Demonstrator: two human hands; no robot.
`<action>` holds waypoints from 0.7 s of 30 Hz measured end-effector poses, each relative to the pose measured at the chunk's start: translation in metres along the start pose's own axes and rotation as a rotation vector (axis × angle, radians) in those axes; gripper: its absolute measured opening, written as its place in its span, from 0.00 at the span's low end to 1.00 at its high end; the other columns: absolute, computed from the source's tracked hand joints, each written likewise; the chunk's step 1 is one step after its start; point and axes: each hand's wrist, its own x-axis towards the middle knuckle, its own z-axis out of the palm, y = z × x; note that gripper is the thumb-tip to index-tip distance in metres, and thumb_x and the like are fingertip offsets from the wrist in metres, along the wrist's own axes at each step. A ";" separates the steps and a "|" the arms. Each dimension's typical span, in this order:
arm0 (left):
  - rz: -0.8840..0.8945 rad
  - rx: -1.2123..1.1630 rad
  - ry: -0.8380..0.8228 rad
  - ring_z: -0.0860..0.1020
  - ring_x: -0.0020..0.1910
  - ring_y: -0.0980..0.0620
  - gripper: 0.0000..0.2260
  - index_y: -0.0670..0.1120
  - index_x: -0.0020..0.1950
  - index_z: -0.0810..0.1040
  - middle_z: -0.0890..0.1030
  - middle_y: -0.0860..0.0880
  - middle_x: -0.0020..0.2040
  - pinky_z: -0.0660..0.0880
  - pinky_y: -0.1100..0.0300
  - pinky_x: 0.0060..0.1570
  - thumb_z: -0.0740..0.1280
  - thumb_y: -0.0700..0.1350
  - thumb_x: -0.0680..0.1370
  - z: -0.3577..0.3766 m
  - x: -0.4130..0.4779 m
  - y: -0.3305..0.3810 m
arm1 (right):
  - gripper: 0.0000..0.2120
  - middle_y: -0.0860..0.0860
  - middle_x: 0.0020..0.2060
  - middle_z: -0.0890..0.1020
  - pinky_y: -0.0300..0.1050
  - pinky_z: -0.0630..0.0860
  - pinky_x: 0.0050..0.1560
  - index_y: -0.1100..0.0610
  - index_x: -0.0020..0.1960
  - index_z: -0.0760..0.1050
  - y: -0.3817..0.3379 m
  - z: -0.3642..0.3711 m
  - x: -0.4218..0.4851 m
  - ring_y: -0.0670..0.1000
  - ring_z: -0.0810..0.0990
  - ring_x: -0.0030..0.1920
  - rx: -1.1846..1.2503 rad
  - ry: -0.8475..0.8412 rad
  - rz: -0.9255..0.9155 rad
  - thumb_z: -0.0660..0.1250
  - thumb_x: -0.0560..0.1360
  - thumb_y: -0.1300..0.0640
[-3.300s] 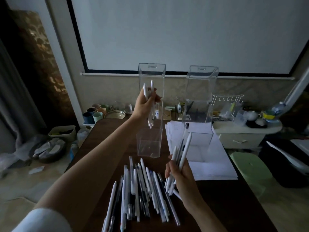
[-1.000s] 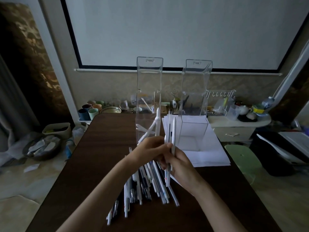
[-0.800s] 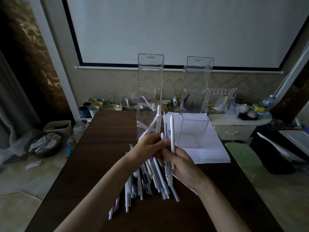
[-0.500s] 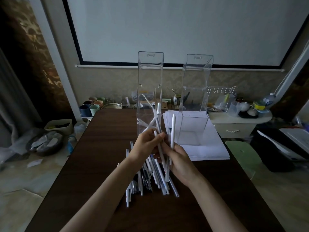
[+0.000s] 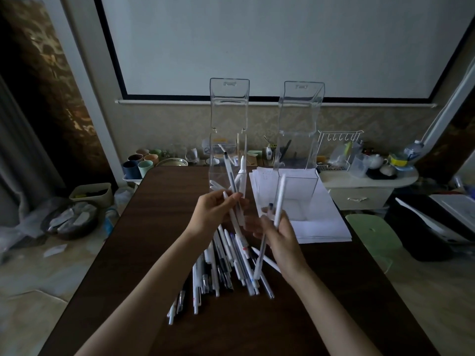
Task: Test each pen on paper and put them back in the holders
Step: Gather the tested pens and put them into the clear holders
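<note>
Several pens (image 5: pixel 279 196) are gripped by left hand (image 5: pixel 213 214) and right hand (image 5: pixel 281 235); return step judged underway, aiming into the holder (image 5: pixel 228 111) beyond the left hand required.

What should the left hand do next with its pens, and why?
Probably the left hand should lift and drop its pens into the left holder: it grips them just in front of that holder, which already has pens inside.

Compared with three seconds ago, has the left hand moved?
Yes. The left hand was up at the middle opening of the left holder; now it is lower, in front of the holder's base, gripping pens.
</note>
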 end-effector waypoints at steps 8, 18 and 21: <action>0.020 0.124 -0.082 0.76 0.39 0.41 0.16 0.34 0.48 0.79 0.77 0.34 0.41 0.76 0.46 0.48 0.68 0.48 0.72 0.011 0.004 0.002 | 0.07 0.45 0.44 0.78 0.36 0.75 0.54 0.52 0.50 0.75 -0.014 -0.019 0.006 0.39 0.77 0.48 -0.066 0.086 -0.153 0.59 0.79 0.54; 0.216 0.340 -0.067 0.69 0.25 0.58 0.06 0.43 0.38 0.80 0.76 0.53 0.27 0.66 0.66 0.26 0.69 0.42 0.75 0.071 0.075 0.053 | 0.06 0.47 0.36 0.74 0.37 0.70 0.40 0.52 0.47 0.73 -0.095 -0.081 0.053 0.42 0.72 0.36 -0.196 0.364 -0.473 0.59 0.80 0.56; 0.286 0.437 -0.016 0.72 0.31 0.52 0.06 0.41 0.39 0.81 0.79 0.45 0.32 0.69 0.59 0.33 0.70 0.42 0.74 0.091 0.107 0.059 | 0.06 0.47 0.34 0.72 0.36 0.68 0.35 0.56 0.50 0.72 -0.112 -0.098 0.075 0.42 0.70 0.33 -0.288 0.463 -0.541 0.59 0.81 0.55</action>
